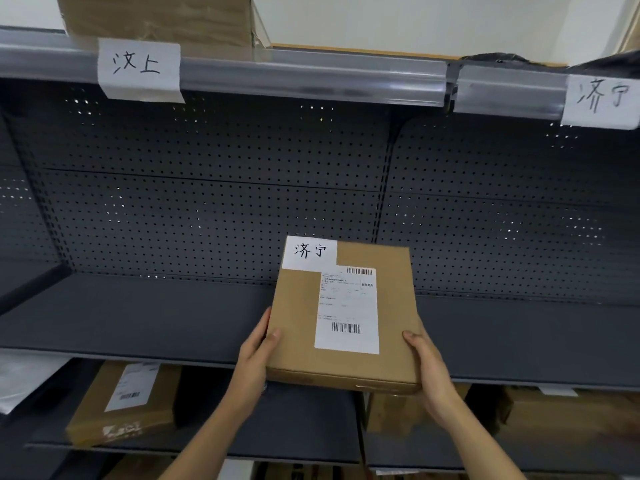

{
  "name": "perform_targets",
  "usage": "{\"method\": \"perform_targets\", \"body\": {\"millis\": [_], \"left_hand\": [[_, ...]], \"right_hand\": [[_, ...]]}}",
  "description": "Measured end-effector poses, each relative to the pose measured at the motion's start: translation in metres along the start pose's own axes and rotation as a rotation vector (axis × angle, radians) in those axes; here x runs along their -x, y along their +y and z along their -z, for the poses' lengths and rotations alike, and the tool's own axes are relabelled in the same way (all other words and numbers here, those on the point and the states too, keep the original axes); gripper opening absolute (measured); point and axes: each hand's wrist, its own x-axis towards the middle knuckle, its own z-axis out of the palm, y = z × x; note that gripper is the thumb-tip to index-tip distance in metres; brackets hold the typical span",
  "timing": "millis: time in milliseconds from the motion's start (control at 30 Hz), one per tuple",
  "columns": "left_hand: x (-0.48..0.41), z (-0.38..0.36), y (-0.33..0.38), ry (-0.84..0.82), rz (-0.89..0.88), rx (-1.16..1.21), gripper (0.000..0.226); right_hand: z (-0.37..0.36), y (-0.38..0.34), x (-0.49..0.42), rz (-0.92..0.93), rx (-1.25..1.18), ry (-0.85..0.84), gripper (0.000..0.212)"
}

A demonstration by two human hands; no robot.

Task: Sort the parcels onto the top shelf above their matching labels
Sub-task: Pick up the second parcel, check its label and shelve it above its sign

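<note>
A flat cardboard parcel is being held in both hands in front of a dark metal shelf unit.

The left hand is being closed around the parcel's left edge, thumb on top, while the right hand is being closed around its lower right corner, fingers underneath. The parcel is being kept above the middle shelf, slightly tilted, with a handwritten paper tag at its top left corner and a printed shipping label beside it. Two paper labels are being displayed on the top shelf rail: the left label and the right label, whose characters match the tag's. A large box is being stored above the left label. More boxes are being stored on the lower shelf.
</note>
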Motion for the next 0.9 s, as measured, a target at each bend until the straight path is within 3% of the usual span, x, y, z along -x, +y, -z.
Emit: {"method": "perform_targets", "body": {"millis": [67, 200, 367, 567, 667, 767, 900], "left_hand": [[0.006, -0.005, -0.003, 0.045, -0.007, 0.006, 0.064], [0.02, -0.014, -0.001, 0.081, -0.057, 0.007, 0.061], [0.035, -0.023, 0.01, 0.08, -0.138, -0.013, 0.054], [0.043, -0.055, 0.032, 0.029, -0.326, 0.002, 0.05], [0.05, -0.077, 0.049, -0.01, -0.399, 0.046, 0.052], [0.055, -0.1, 0.072, -0.061, -0.468, 0.097, 0.053], [0.049, -0.136, 0.113, -0.141, -0.578, 0.099, 0.046]], "right_hand": [[0.003, -0.002, 0.003, 0.034, 0.027, -0.008, 0.07], [0.01, -0.003, 0.014, 0.133, 0.053, 0.062, 0.05], [0.017, -0.009, 0.036, 0.219, 0.001, 0.165, 0.048], [0.043, -0.034, 0.064, 0.339, -0.062, 0.259, 0.046], [0.056, -0.06, 0.083, 0.427, -0.106, 0.334, 0.062], [0.074, -0.083, 0.097, 0.548, -0.121, 0.431, 0.039], [0.096, -0.125, 0.109, 0.678, -0.14, 0.528, 0.051]]}}
